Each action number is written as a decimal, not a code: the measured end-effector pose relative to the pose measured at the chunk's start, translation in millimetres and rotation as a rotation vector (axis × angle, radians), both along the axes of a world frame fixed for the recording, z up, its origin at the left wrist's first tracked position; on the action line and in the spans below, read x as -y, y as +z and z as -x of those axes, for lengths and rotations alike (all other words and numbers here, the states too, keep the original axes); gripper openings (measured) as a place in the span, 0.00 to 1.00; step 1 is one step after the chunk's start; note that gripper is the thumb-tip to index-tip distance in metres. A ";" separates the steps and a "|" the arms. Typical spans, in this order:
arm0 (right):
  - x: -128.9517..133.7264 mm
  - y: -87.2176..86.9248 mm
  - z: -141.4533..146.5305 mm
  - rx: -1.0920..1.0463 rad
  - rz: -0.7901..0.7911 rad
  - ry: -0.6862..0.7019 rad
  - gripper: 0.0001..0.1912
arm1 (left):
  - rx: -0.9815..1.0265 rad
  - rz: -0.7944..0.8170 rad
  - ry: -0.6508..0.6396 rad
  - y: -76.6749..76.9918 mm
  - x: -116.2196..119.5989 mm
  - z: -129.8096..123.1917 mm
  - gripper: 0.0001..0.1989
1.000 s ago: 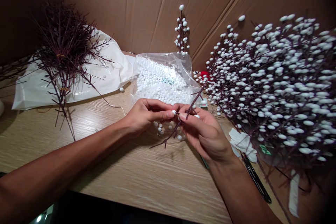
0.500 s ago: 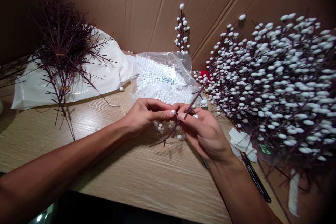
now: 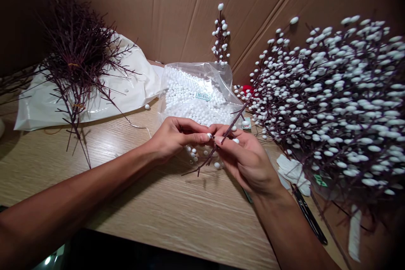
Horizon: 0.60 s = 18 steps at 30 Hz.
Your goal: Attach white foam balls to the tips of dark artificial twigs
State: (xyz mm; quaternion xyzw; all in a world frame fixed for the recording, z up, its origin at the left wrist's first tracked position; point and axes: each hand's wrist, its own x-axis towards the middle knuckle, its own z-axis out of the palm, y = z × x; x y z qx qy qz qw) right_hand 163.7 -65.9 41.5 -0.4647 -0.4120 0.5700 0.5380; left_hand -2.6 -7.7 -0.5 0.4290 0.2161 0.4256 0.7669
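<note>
Between thumb and forefinger, my left hand (image 3: 177, 137) pinches a small white bead (image 3: 209, 135) shaped like a berry. My right hand (image 3: 243, 154) is closed on a dark brown artificial twig (image 3: 207, 161), which slants across its fingertips. The bead sits against the tip of a short side shoot of that twig, and both hands' fingertips meet there. Just behind them lies a clear plastic bag (image 3: 190, 88) full of white beads. A few loose beads (image 3: 217, 165) show beneath the hands.
Bare brown twigs (image 3: 76, 55) lie bundled on a white plastic bag (image 3: 133, 80) at left. A large mass of white-berried twigs (image 3: 335, 105) fills the right side. A black utility knife (image 3: 308, 215) and crumpled tissue (image 3: 292, 171) lie nearer. Behind stands a cardboard wall (image 3: 177, 12).
Both hands keep the same hold on the bead and the twig. The whole view has shifted very slightly; nothing else visibly differs.
</note>
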 end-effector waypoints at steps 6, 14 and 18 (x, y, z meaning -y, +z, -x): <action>0.2 -0.3 0.3 -0.006 0.000 0.003 0.10 | -0.010 -0.009 0.002 0.2 -0.3 0.5 0.11; -0.9 -2.5 -0.2 0.022 -0.025 0.005 0.10 | -0.076 -0.033 0.030 4.3 0.7 0.4 0.13; -1.2 -3.0 -0.5 0.044 -0.026 -0.009 0.10 | -0.084 -0.027 0.040 5.2 1.0 0.1 0.13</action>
